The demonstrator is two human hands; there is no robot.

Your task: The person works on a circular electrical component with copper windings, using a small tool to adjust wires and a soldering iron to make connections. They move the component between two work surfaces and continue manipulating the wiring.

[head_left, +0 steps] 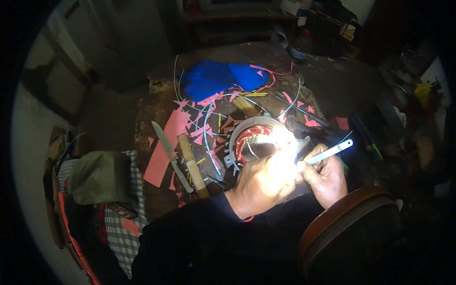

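Observation:
A round metal motor housing with red copper windings [251, 137] rests on the worn wooden table [156, 84]. My left hand [261, 185] is closed at its near side; bright glare washes out the fingers and hides what they hold. My right hand [323, 178] pinches a slim flat metal strip with a holed end [332, 151], just right of the housing. To the left lie a knife [167, 147], a wooden stick [192, 166], white wires [209, 128], short yellow pieces [219, 123] and several pink sheet scraps [161, 166].
A blue cloth [209, 76] lies at the back, near a dark bottle [301, 47]. At left, checked fabric [123, 247] bears an olive bag [97, 175]. Dark clutter with a yellow item [422, 95] stands right. A round orange-rimmed object [346, 204] fills the lower right.

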